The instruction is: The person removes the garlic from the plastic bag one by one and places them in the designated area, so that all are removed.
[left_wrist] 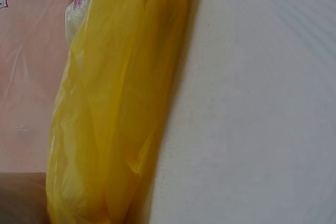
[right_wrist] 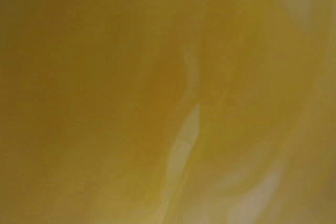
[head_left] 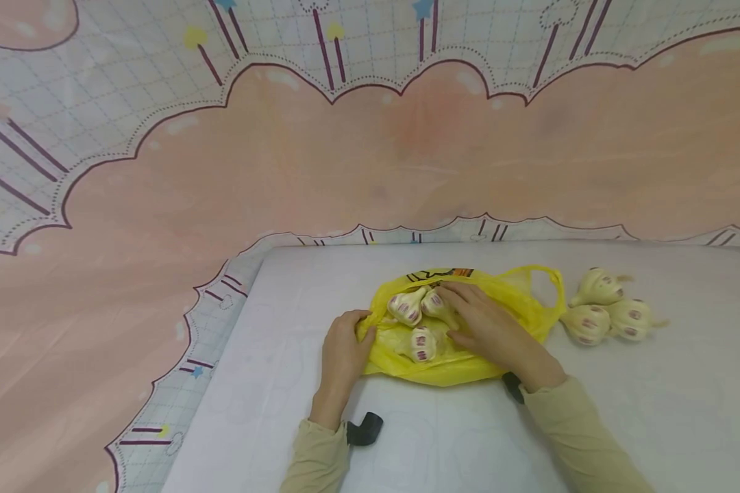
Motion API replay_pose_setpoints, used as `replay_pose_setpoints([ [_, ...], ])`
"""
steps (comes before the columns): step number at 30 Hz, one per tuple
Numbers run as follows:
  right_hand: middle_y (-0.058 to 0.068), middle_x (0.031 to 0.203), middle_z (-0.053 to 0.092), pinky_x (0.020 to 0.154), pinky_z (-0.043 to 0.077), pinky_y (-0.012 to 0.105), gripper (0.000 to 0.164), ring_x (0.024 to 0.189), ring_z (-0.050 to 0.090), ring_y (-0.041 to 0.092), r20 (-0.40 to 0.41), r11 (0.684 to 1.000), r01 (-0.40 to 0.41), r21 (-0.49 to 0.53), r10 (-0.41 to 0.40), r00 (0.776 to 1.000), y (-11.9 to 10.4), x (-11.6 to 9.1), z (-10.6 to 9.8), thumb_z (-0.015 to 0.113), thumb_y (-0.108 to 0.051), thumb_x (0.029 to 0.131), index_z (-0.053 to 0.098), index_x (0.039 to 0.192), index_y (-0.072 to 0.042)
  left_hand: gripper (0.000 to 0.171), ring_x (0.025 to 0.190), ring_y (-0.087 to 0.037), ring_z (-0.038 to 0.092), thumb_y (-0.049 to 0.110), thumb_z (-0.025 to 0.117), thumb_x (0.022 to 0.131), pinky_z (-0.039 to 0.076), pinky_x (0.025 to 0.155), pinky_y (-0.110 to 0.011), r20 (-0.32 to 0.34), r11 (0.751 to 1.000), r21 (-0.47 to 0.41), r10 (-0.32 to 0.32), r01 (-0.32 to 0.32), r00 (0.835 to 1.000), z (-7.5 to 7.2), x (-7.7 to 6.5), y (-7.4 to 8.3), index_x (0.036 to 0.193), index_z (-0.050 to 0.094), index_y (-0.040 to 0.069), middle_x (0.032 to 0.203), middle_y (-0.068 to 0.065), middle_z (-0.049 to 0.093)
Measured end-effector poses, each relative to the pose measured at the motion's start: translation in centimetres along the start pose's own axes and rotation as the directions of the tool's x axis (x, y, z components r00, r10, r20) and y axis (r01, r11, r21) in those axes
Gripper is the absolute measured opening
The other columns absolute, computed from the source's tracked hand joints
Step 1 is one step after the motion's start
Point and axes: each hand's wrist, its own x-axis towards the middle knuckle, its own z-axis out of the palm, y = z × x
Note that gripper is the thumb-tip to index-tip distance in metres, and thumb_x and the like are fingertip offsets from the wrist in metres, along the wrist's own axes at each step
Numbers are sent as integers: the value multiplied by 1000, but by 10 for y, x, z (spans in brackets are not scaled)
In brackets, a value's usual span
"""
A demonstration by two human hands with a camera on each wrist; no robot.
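Observation:
A yellow plastic bag (head_left: 462,373) lies spread on the white table with its mouth gaping upward. My left hand (head_left: 345,346) grips the bag's left edge between thumb and fingers. Inside the mouth are a garlic bulb (head_left: 407,308) at the back left and another garlic bulb (head_left: 423,344) nearer the front. My right hand (head_left: 490,329) reaches in from the right, its fingers and thumb around a third garlic bulb (head_left: 434,303). Yellow plastic (right_wrist: 105,103) fills the right wrist view and hides that hand. The left wrist view shows the bag's side (left_wrist: 121,98).
Three more garlic bulbs (head_left: 586,324) lie clustered on the table, right of the bag beside its looped handle (head_left: 558,291). A patterned peach and white sheet (head_left: 345,171) hangs behind and to the left of the table (head_left: 253,383).

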Motion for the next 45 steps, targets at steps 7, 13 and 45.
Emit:
replay_pose_setpoints([
  [7, 19, 144, 46, 108, 44, 52, 68, 134, 44, 35, -17, 1000, 8, -16, -8, 1000, 0, 0, 2, 79, -16, 85, 46, 143, -1, 29, 113, -30, 62, 15, 71, 91, 50, 99, -44, 3, 1000, 1, -7, 7, 1000, 0, 0, 0, 118, 70, 5, 119, -11, 69],
  [13, 18, 140, 48, 110, 42, 50, 60, 133, 46, 33, -17, 1000, -11, 19, 12, 1000, 1, -1, 3, 78, -13, 85, 47, 135, -2, 29, 112, -31, 62, 14, 72, 91, 50, 98, -45, 3, 1000, 1, 1, -1, 1000, 0, -1, 0, 117, 70, 5, 118, -12, 69],
  [45, 13, 141, 50, 100, 51, 48, 60, 114, 61, 30, 30, 985, -137, 100, 135, 990, -1, -2, -4, 72, -1, 86, 44, 139, -8, 28, 110, -32, 63, 13, 72, 90, 51, 97, -46, -18, 1000, -3, 23, -24, 1000, -2, -2, 2, 116, 70, 3, 115, -13, 69],
])
